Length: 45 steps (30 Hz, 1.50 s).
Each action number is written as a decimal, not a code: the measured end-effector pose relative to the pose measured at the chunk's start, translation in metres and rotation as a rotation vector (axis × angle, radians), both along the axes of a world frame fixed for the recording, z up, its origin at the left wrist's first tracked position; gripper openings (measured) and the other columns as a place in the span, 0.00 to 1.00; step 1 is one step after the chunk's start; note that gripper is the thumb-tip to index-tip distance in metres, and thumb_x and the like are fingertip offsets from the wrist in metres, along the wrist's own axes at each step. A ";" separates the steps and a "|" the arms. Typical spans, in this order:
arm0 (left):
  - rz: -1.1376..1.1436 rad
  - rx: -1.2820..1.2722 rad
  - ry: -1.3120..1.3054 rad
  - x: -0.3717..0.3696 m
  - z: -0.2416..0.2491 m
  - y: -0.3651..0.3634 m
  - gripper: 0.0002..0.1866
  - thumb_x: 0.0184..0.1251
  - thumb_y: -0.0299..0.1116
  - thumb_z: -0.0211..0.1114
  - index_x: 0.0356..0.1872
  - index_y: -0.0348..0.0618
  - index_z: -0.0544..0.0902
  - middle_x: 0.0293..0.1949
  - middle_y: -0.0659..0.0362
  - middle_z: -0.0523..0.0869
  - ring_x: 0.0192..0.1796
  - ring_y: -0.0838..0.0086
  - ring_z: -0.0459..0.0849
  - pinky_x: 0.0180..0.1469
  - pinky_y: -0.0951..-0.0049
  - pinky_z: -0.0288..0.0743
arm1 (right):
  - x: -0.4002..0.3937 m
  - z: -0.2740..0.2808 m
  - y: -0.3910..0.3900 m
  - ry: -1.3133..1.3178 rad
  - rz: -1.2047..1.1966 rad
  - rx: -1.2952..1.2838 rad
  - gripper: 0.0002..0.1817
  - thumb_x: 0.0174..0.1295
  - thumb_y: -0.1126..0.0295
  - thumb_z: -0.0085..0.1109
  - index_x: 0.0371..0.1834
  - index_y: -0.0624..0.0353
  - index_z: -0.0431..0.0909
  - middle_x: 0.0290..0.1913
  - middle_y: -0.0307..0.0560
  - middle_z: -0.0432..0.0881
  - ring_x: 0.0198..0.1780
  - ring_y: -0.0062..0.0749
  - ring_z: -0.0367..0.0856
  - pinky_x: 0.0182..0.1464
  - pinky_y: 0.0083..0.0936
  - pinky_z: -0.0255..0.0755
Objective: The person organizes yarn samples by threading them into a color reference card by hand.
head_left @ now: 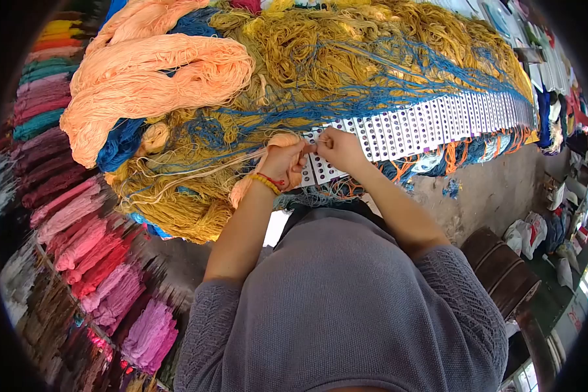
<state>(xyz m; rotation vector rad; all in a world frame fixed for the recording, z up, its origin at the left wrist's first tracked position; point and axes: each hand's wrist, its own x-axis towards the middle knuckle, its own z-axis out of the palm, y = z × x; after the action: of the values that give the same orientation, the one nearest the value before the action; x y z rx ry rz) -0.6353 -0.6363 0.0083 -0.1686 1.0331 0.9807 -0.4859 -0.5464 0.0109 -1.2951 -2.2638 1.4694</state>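
Head view: left hand [283, 164] and right hand [341, 151] close together!

We've got the left gripping peach yarn [285, 140] beside the white punched strips [411, 130]. The right is pinched closed at the fingertips; on what, we can't tell. Farther left, a thick peach skein [157, 75] sprawls across mustard yarn [294, 62].

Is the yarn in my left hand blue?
No, the left hand holds peach yarn, close in colour to the big skein at upper left.
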 end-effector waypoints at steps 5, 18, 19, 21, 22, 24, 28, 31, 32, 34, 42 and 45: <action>0.171 0.090 -0.237 0.009 0.002 0.000 0.11 0.65 0.34 0.52 0.44 0.41 0.74 0.35 0.66 0.77 0.26 0.85 0.69 0.20 0.87 0.59 | 0.003 0.018 -0.006 0.033 0.119 0.046 0.07 0.46 0.65 0.56 0.25 0.55 0.74 0.22 0.42 0.77 0.25 0.40 0.77 0.27 0.33 0.71; 1.001 -0.175 1.247 -0.202 0.146 -0.160 0.13 0.58 0.32 0.48 0.14 0.42 0.70 0.15 0.60 0.71 0.16 0.77 0.66 0.17 0.76 0.59 | -0.016 0.026 -0.006 -0.418 0.379 0.240 0.23 0.49 0.60 0.52 0.48 0.59 0.69 0.46 0.52 0.74 0.39 0.46 0.79 0.38 0.38 0.75; 0.906 -0.034 1.306 -0.243 0.153 -0.206 0.14 0.57 0.34 0.49 0.15 0.40 0.73 0.15 0.61 0.71 0.15 0.78 0.66 0.18 0.77 0.60 | -0.016 0.027 -0.006 -0.401 0.360 0.241 0.20 0.49 0.62 0.51 0.44 0.59 0.71 0.45 0.54 0.75 0.39 0.45 0.79 0.38 0.38 0.75; 0.903 -0.142 1.650 -0.231 0.194 -0.194 0.16 0.60 0.38 0.51 0.19 0.38 0.77 0.13 0.64 0.70 0.15 0.83 0.64 0.18 0.82 0.56 | -0.015 0.027 -0.007 -0.354 0.297 0.235 0.20 0.49 0.62 0.52 0.45 0.58 0.72 0.44 0.52 0.76 0.41 0.45 0.78 0.40 0.38 0.74; 0.797 -0.184 1.690 -0.225 0.206 -0.196 0.16 0.61 0.38 0.50 0.22 0.37 0.78 0.13 0.65 0.69 0.16 0.84 0.63 0.18 0.84 0.55 | -0.015 0.027 -0.008 -0.319 0.267 0.242 0.19 0.50 0.62 0.52 0.46 0.57 0.72 0.45 0.51 0.76 0.42 0.45 0.78 0.41 0.37 0.74; -0.031 -0.075 2.009 -0.246 0.172 -0.211 0.16 0.64 0.38 0.48 0.37 0.36 0.79 0.20 0.63 0.75 0.17 0.84 0.66 0.18 0.85 0.56 | -0.019 0.030 -0.015 -0.114 0.179 0.214 0.17 0.52 0.63 0.52 0.45 0.56 0.74 0.45 0.49 0.76 0.41 0.44 0.78 0.41 0.35 0.73; 0.375 0.394 0.477 -0.097 0.153 -0.104 0.26 0.67 0.50 0.45 0.52 0.36 0.69 0.52 0.49 0.74 0.52 0.65 0.73 0.48 0.69 0.72 | -0.054 0.090 -0.050 0.331 0.080 -0.128 0.11 0.53 0.66 0.59 0.36 0.59 0.77 0.30 0.40 0.77 0.27 0.21 0.73 0.29 0.18 0.67; 0.351 0.393 0.189 -0.055 0.160 -0.076 0.27 0.68 0.51 0.42 0.52 0.35 0.69 0.52 0.50 0.73 0.55 0.66 0.71 0.48 0.67 0.71 | -0.066 0.128 -0.070 0.471 0.101 -0.185 0.09 0.53 0.67 0.59 0.34 0.61 0.77 0.26 0.33 0.74 0.24 0.13 0.66 0.27 0.13 0.63; 0.349 0.381 0.152 -0.049 0.160 -0.074 0.28 0.68 0.52 0.41 0.53 0.35 0.69 0.53 0.50 0.73 0.56 0.66 0.70 0.49 0.67 0.71 | -0.066 0.147 -0.071 0.423 0.106 -0.315 0.09 0.54 0.68 0.59 0.32 0.63 0.77 0.24 0.34 0.75 0.23 0.14 0.68 0.27 0.13 0.65; 0.343 0.470 0.179 -0.038 0.163 -0.074 0.28 0.68 0.52 0.40 0.53 0.34 0.69 0.52 0.51 0.74 0.55 0.67 0.72 0.50 0.68 0.70 | -0.065 0.140 -0.078 0.475 0.085 -0.392 0.09 0.53 0.68 0.58 0.32 0.64 0.77 0.23 0.35 0.75 0.23 0.15 0.70 0.28 0.13 0.66; 0.265 0.469 0.257 -0.019 0.163 -0.092 0.18 0.66 0.35 0.53 0.50 0.32 0.72 0.46 0.53 0.78 0.45 0.72 0.78 0.44 0.76 0.74 | -0.062 0.132 -0.105 0.509 0.005 -0.372 0.08 0.53 0.69 0.57 0.24 0.64 0.75 0.19 0.40 0.77 0.22 0.18 0.75 0.24 0.18 0.67; 0.265 0.466 0.253 -0.021 0.158 -0.100 0.17 0.65 0.33 0.54 0.49 0.31 0.73 0.45 0.54 0.78 0.44 0.73 0.78 0.44 0.76 0.74 | -0.060 0.138 -0.116 0.555 -0.049 -0.453 0.08 0.53 0.71 0.57 0.23 0.65 0.75 0.19 0.39 0.76 0.21 0.18 0.73 0.24 0.17 0.66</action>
<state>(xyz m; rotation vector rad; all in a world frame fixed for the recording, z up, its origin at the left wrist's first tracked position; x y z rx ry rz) -0.6567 -0.7364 0.1663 0.2149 0.9966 1.4857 -0.5455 -0.6622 0.1488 -0.8579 -1.5934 2.0822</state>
